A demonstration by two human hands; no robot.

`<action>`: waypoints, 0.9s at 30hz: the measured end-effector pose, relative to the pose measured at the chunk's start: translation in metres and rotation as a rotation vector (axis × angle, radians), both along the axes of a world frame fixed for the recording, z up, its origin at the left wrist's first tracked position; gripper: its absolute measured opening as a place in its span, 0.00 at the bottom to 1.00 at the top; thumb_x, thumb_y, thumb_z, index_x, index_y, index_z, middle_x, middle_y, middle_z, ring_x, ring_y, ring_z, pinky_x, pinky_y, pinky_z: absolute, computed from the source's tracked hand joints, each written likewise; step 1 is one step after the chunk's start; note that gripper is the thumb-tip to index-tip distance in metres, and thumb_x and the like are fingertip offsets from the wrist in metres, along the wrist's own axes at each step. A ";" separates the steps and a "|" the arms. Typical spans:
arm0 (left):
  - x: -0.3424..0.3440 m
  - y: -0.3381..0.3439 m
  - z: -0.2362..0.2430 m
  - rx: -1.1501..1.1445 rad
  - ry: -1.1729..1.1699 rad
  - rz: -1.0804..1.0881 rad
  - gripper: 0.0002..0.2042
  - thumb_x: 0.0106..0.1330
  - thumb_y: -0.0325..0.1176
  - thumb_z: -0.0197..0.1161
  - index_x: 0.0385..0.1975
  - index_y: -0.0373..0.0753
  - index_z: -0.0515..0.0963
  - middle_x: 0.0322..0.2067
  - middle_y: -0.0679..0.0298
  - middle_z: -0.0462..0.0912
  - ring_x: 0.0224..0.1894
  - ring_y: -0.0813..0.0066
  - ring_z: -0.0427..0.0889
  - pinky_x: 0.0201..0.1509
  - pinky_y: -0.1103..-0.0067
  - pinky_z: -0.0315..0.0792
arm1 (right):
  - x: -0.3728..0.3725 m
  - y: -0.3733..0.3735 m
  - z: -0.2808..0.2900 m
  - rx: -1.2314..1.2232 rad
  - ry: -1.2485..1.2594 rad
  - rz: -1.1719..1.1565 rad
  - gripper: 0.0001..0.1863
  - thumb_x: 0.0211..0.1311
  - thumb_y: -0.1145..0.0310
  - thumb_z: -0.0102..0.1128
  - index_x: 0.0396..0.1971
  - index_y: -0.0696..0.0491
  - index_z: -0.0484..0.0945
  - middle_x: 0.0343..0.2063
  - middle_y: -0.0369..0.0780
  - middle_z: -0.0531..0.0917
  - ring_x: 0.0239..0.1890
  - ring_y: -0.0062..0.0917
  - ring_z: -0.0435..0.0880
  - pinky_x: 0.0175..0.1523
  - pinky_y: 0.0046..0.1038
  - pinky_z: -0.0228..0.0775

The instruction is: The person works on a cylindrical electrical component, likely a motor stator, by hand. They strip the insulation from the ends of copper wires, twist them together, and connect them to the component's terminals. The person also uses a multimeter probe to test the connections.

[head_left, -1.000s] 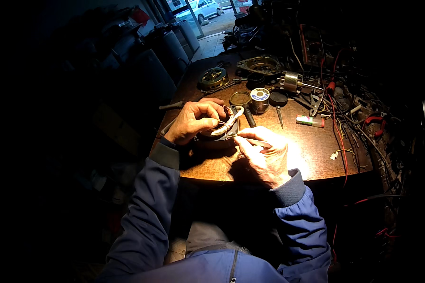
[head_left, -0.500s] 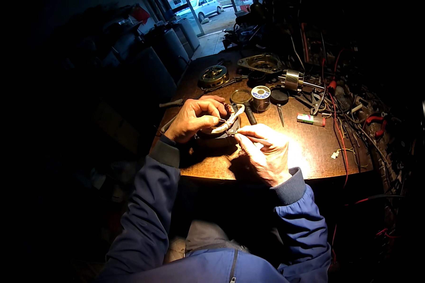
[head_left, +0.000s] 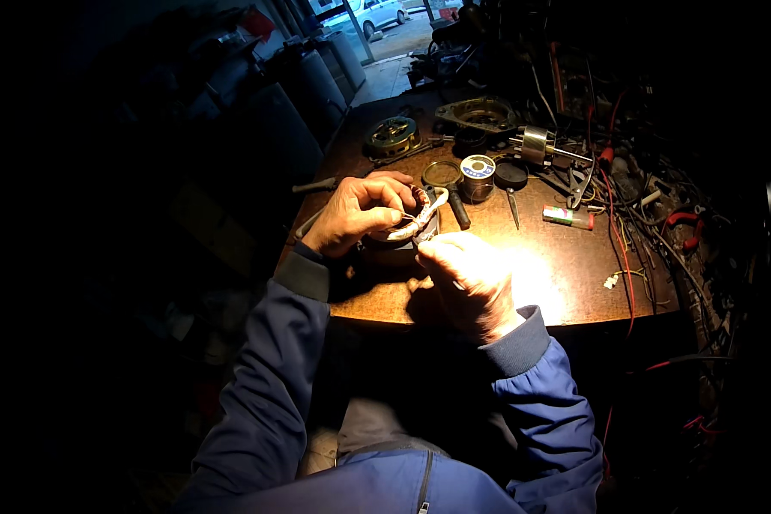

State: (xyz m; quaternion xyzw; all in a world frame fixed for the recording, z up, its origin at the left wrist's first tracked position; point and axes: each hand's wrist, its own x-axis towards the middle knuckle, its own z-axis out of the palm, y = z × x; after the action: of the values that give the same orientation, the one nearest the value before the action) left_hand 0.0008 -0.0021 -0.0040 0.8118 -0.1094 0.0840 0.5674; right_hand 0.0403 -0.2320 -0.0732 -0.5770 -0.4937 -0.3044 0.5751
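Observation:
A round motor stator with copper windings wrapped in white binding rests on the brown wooden table. My left hand curls over its left side and grips it. My right hand sits just in front of the stator, fingers pinched together on a thin thread or wire that runs to the winding; the thread itself is hard to make out. Both forearms wear blue sleeves with grey cuffs.
Behind the stator lie a solder spool, a round tin lid, a motor rotor, a metal housing, another round part, a small tube, and tangled red and black wires at right.
My right hand has drawn slightly toward me and to the left, fingers staying pinched. The left hand keeps its hold on the stator.

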 end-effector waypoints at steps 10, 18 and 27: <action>0.005 -0.002 -0.002 0.016 0.025 0.037 0.06 0.54 0.31 0.68 0.23 0.35 0.82 0.43 0.58 0.86 0.66 0.59 0.74 0.72 0.65 0.65 | 0.005 -0.003 -0.007 0.059 0.282 0.158 0.10 0.59 0.79 0.73 0.40 0.57 0.88 0.34 0.45 0.89 0.35 0.35 0.91 0.41 0.29 0.83; 0.004 0.001 -0.003 0.069 -0.002 0.070 0.07 0.52 0.31 0.65 0.22 0.34 0.82 0.43 0.56 0.86 0.69 0.57 0.71 0.75 0.64 0.61 | 0.001 -0.007 -0.010 0.044 0.364 0.186 0.09 0.59 0.78 0.70 0.41 0.57 0.88 0.32 0.46 0.88 0.34 0.37 0.90 0.41 0.31 0.83; 0.004 0.001 -0.003 0.001 -0.003 0.038 0.06 0.54 0.30 0.68 0.22 0.35 0.81 0.43 0.57 0.85 0.64 0.60 0.77 0.69 0.67 0.70 | -0.001 -0.006 -0.012 0.074 0.368 0.184 0.08 0.59 0.77 0.72 0.38 0.57 0.88 0.30 0.45 0.88 0.32 0.36 0.90 0.39 0.32 0.83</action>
State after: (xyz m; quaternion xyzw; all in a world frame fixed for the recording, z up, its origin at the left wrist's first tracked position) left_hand 0.0046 -0.0013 -0.0073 0.8140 -0.0948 0.0957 0.5650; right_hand 0.0390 -0.2385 -0.0854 -0.5538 -0.4194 -0.1579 0.7018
